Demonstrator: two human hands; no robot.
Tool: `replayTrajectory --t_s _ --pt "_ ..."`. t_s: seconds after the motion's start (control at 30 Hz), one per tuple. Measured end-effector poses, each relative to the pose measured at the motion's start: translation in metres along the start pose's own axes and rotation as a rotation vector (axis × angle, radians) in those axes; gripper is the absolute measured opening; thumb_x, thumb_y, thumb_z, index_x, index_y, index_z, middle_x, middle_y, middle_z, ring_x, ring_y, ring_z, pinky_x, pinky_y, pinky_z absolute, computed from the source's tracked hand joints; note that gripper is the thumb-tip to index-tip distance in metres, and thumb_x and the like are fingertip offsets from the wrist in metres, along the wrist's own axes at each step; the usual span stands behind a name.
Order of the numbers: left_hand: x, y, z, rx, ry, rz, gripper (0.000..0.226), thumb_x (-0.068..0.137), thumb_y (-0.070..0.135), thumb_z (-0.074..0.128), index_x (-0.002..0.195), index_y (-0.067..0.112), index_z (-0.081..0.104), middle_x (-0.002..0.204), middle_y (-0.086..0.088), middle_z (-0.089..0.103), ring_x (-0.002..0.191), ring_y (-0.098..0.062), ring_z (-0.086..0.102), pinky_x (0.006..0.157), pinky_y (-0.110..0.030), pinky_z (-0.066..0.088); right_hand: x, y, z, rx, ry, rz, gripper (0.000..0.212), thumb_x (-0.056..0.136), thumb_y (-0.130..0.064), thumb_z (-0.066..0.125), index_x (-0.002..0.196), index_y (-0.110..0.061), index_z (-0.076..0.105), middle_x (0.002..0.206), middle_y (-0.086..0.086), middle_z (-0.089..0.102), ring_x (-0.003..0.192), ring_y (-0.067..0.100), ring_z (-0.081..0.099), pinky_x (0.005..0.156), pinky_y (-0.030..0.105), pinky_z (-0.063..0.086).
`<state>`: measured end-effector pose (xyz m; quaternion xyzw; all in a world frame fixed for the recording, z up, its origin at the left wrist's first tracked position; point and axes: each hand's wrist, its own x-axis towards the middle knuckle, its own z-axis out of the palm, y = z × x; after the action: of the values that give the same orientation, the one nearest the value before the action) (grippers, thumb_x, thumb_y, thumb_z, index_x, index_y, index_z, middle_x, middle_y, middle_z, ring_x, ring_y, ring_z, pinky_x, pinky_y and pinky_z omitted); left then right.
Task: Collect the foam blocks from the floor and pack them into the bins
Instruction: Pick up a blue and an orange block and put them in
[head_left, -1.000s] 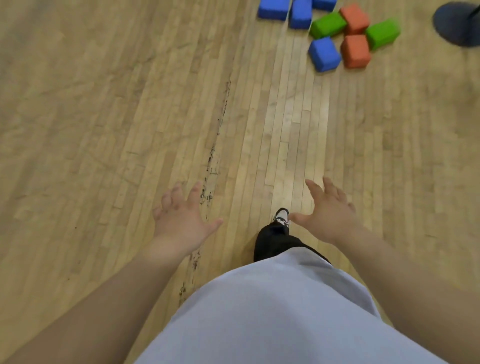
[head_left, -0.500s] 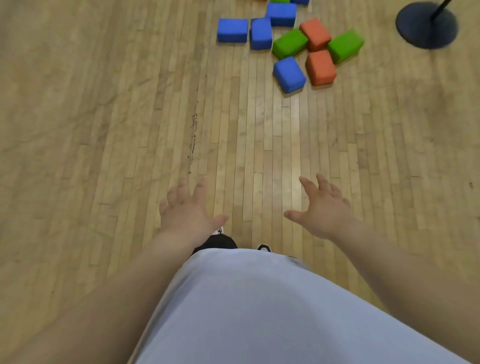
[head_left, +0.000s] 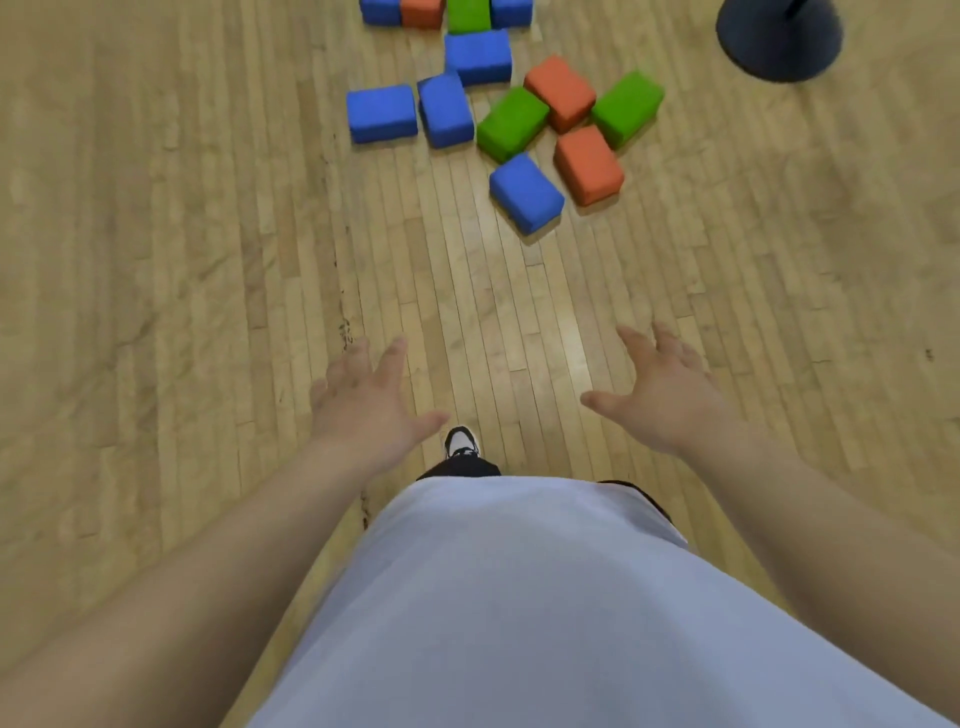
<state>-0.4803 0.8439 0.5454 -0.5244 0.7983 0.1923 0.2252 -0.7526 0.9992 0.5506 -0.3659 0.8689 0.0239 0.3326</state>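
We have one view only, worn on the head and looking forward and steeply down past the pale shirt (head_left: 519, 597) to the wooden floor (head_left: 156, 260). The wide lens bows the floorboards (most at the edges). The body sits nearest, along the bottom; the foam blocks (head_left: 511, 124) lie well ahead near the top, the farthest cut by the frame. A dark round base (head_left: 779, 41), perhaps of a stand, is clipped at the top right.
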Motion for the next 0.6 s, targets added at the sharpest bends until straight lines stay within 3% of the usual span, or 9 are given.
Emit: replayTrajectory --t_s 0.3,0.6 --pt "0.16 0.05 -0.098 0.141 -0.041 0.199 0.104 0.082 0.085 0.049 0.16 0.039 -0.003 0.169 -0.012 0.0 0.156 -0.037 0.005 0.124 -0.057 0.014 0.127 -0.046 -0.086 0.041 0.035 0.087 0.101 0.081 -0.075 0.062 0.161 -0.04 0.01 0.172 0.002 0.0 0.156 0.034 0.005 0.122 0.06 0.02" --pt "0.322 0.138 -0.155 0.108 -0.108 0.065 0.103 0.084 0.081 0.054 0.161 0.039 0.0 0.17 -0.009 0.004 0.156 -0.035 0.003 0.125 -0.056 0.01 0.326 -0.045 -0.181 -0.009 -0.053 -0.018 0.101 0.08 -0.073 0.062 0.16 -0.041 0.012 0.171 0.001 0.001 0.156 0.033 0.007 0.121 0.06 0.02"
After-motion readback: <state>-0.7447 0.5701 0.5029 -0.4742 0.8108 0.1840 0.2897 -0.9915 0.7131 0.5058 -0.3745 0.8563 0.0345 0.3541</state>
